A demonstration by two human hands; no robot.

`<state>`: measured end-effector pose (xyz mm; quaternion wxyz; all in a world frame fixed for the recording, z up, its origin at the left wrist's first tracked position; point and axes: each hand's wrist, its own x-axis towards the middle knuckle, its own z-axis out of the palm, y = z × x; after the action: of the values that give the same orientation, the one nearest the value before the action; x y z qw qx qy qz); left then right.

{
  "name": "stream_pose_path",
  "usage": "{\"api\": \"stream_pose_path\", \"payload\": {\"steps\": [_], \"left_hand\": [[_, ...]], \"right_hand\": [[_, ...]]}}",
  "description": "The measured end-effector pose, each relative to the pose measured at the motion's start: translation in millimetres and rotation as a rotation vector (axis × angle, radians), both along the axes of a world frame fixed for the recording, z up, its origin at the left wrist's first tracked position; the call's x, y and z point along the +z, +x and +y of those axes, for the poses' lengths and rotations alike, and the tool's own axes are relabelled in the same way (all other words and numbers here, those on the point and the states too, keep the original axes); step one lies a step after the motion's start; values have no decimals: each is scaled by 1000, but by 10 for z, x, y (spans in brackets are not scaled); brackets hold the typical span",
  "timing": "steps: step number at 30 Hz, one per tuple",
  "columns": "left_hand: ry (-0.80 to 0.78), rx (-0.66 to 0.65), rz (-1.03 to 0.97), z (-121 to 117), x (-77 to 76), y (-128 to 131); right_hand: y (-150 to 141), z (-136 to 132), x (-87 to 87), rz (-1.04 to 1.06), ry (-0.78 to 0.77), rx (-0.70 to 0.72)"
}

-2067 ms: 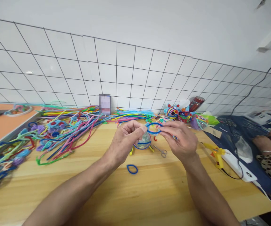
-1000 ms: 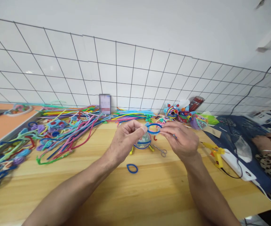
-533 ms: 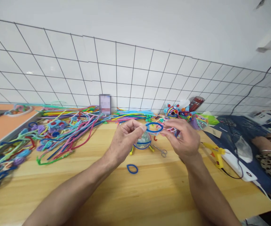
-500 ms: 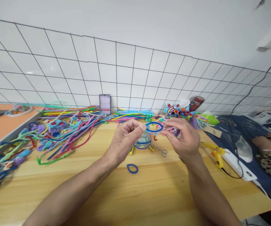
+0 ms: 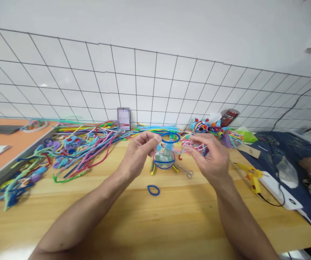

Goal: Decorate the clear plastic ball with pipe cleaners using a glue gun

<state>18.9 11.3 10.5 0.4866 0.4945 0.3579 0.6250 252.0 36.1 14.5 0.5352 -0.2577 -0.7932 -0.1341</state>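
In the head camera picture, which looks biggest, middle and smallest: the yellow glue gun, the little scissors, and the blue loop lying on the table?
1. yellow glue gun, clearly largest.
2. little scissors and blue loop on the table look about alike; too close to rank.

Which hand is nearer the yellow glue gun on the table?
Right. The right hand is raised just left of the yellow glue gun, apart from it. The left hand is farther left, pinching the blue ring.

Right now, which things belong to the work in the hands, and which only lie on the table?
In use:
left hand
right hand
blue ring

Lying about:
clear ball
small blue loop
scissors
glue gun
pipe cleaner pile
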Motion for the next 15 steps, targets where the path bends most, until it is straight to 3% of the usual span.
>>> {"api": "stream_pose_path", "payload": {"steps": [3, 5, 11, 15], "left_hand": [[3, 53, 78, 95, 9, -253], [-60, 25, 187, 128, -86, -463], [-404, -9, 522, 1, -776, -852], [-387, -70, 995, -65, -1066, -845]], "right_hand": [[99, -127, -85, -19, -74, -5], [176, -210, -207, -80, -144, 18], [178, -380, -724, -276, -408, 154], [-18, -465, -1013, -397, -497, 239]]}}
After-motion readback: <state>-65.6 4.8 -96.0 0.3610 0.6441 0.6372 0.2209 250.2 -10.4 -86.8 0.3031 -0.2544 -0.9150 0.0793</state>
